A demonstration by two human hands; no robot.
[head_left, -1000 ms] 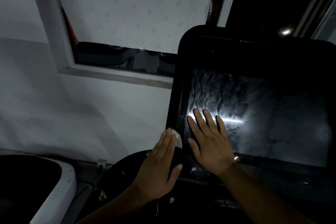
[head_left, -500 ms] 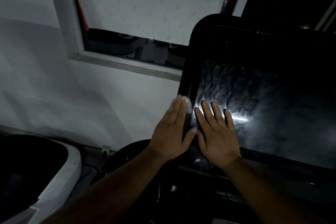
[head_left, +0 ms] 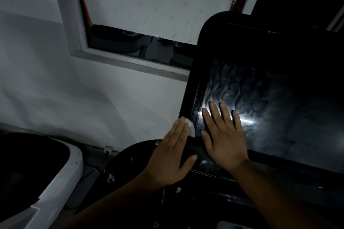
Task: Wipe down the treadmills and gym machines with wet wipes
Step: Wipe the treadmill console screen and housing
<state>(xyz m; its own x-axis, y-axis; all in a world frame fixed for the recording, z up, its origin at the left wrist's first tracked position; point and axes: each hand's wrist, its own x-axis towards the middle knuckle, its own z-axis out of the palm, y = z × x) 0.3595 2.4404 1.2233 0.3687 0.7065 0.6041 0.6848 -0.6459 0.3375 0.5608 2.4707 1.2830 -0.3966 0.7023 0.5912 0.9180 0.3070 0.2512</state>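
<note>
Item one: wipe (head_left: 191, 128); a small white crumpled wad, trapped under the tips of your left hand (head_left: 170, 157) against the left rim (head_left: 187, 102) of the black treadmill console (head_left: 260, 39), just beside the lower left corner of the screen (head_left: 288, 102).

Handling, by judgement: light, soft and damp; likely to ball up, shed or tear if you drag it hard over an edge; it needs no grip, only flat pressure from above; if you must lift it, take it by the free corner that shows past your fingertips.

Item two: screen; glossy, stiff, smeared in wavy streaks with a bright glare near your right hand (head_left: 224, 135); probably slick where wet and not made for heavy leaning; press lightly.

Item three: left fingers (head_left: 179, 133); straight and held close together, thumb out to the side; not curled round anything; they pin the wipe to the rim; most of the wipe is hidden beneath them.

Item four: right fingers (head_left: 214, 112); straight, a little spread, lying flat on the glass near its lower left corner; they hold nothing; the palm seems to rest at the screen's bottom edge.

Item five: white shreds (head_left: 110, 177); scattered on the dark rounded cover (head_left: 130, 163) below the console; possibly bits of wipe, though you cannot tell.
</note>
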